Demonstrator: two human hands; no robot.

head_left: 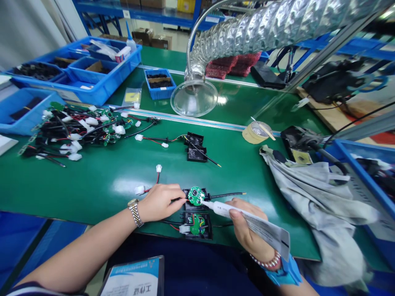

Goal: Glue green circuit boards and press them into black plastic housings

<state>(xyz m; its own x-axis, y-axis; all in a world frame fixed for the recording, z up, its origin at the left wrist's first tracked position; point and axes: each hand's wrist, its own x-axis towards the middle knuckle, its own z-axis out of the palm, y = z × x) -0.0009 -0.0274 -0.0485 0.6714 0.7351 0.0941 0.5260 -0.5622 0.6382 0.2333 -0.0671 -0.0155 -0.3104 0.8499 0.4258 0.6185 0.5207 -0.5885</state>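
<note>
My right hand [248, 226] is wrapped round a white glue tube [256, 224], its nozzle tip touching or just over a round green circuit board [196, 196]. That board sits on a black plastic case [191, 206]. At the board's left side, my left hand [163, 201] pinches a thin red wire that runs to white connectors [140, 189]. Nearer to me lies a second black case [210, 231] with a green board [197, 224] and a white connector in it. A black cable [226, 195] sticks out to the right of the first case.
A pile of wired boards [89, 127] lies at the left, by blue bins [105, 90]. Open black cases [196, 154] lie ahead. An extraction hood [194, 100] hangs beyond. A round tub [257, 132] and a grey cloth [293, 185] are at the right.
</note>
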